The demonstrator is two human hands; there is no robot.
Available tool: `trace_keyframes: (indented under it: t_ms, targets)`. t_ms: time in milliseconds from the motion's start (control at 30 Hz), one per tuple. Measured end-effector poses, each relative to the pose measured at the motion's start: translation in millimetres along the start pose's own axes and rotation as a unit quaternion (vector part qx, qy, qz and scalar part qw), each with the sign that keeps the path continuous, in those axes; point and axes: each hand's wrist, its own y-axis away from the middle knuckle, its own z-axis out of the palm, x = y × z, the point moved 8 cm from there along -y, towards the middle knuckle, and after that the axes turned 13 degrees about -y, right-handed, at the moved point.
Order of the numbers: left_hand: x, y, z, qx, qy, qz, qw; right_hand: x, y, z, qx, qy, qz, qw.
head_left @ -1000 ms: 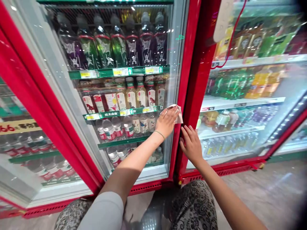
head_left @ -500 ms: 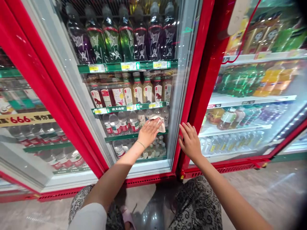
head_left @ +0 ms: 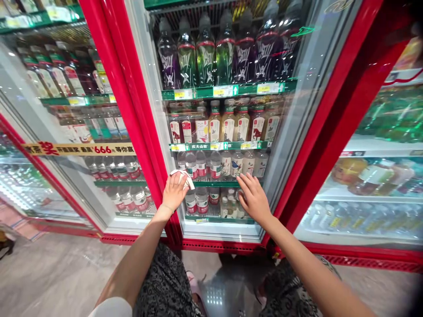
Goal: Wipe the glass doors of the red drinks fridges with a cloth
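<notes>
My left hand [head_left: 173,194] presses a folded white cloth [head_left: 187,177] flat against the lower left part of a fridge's glass door, beside the red door frame [head_left: 132,105]. Its fingers lie over the cloth and cover part of it. To the right, my right hand [head_left: 255,200] is open and holds nothing, its fingers stretched toward the same glass; whether the fingertips touch it I cannot tell. Behind the glass, water bottles [head_left: 191,164] stand on a lower shelf near the left hand, and pale labelled bottles [head_left: 237,163] are behind the right fingertips.
Dark sports-drink bottles [head_left: 205,55] and tea bottles [head_left: 228,123] fill the upper shelves. Another red fridge [head_left: 390,259] stands at the right. A yellow banner strip [head_left: 79,149] crosses the door at the left. My knees [head_left: 165,277] are close to the fridge's base above the grey floor [head_left: 72,273].
My left hand has slid the cloth left across the glass to the left frame. My right hand has moved from the right red frame to in front of the glass. The view has shifted left.
</notes>
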Motion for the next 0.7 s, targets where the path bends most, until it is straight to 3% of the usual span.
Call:
trace_keyframes:
  t_ms: [67, 133, 233, 300, 400, 467, 567, 633, 700]
  targets:
    - [-5.0, -1.7, -11.7, 0.011, 0.135, -0.074, 0.988, -9.8, -5.7, 9.7, -0.001, -0.046, 0.012, 0.999]
    - [-4.0, -2.5, -18.7, 0.024, 0.275, -0.160, 0.948, -17.5, -7.9, 22.9, -0.005, -0.116, 0.046, 0.992]
    - [24.4, 1.6, -18.6, 0.022, 0.386, -0.219, 0.896, -25.2, -0.9, 55.8, -0.032, -0.281, 0.158, 0.946]
    - [56.4, 10.5, -10.6, -0.003, 0.441, -0.224, 0.869, -30.4, 12.5, 80.8, -0.038, -0.429, 0.254, 0.866]
    - [101.0, 32.6, 7.7, -0.042, 0.518, -0.236, 0.821, -39.9, 39.9, 102.9, -0.008, -0.601, 0.354, 0.716]
    - [119.6, 48.1, 20.6, -0.055, 0.551, -0.258, 0.791, -43.3, 59.5, 102.9, 0.018, -0.644, 0.383, 0.662]
    - [136.4, 64.8, 40.7, -0.073, 0.581, -0.302, 0.752, -49.0, 86.1, 97.8, 0.009, -0.654, 0.391, 0.647]
    - [148.3, 70.1, 52.7, -0.093, 0.595, -0.318, 0.732, -49.9, 100.1, 97.7, -0.009, -0.631, 0.396, 0.667]
    - [163.6, 72.0, 61.5, -0.119, 0.606, -0.315, 0.721, -39.4, 110.8, 95.7, 0.027, -0.579, 0.416, 0.701]
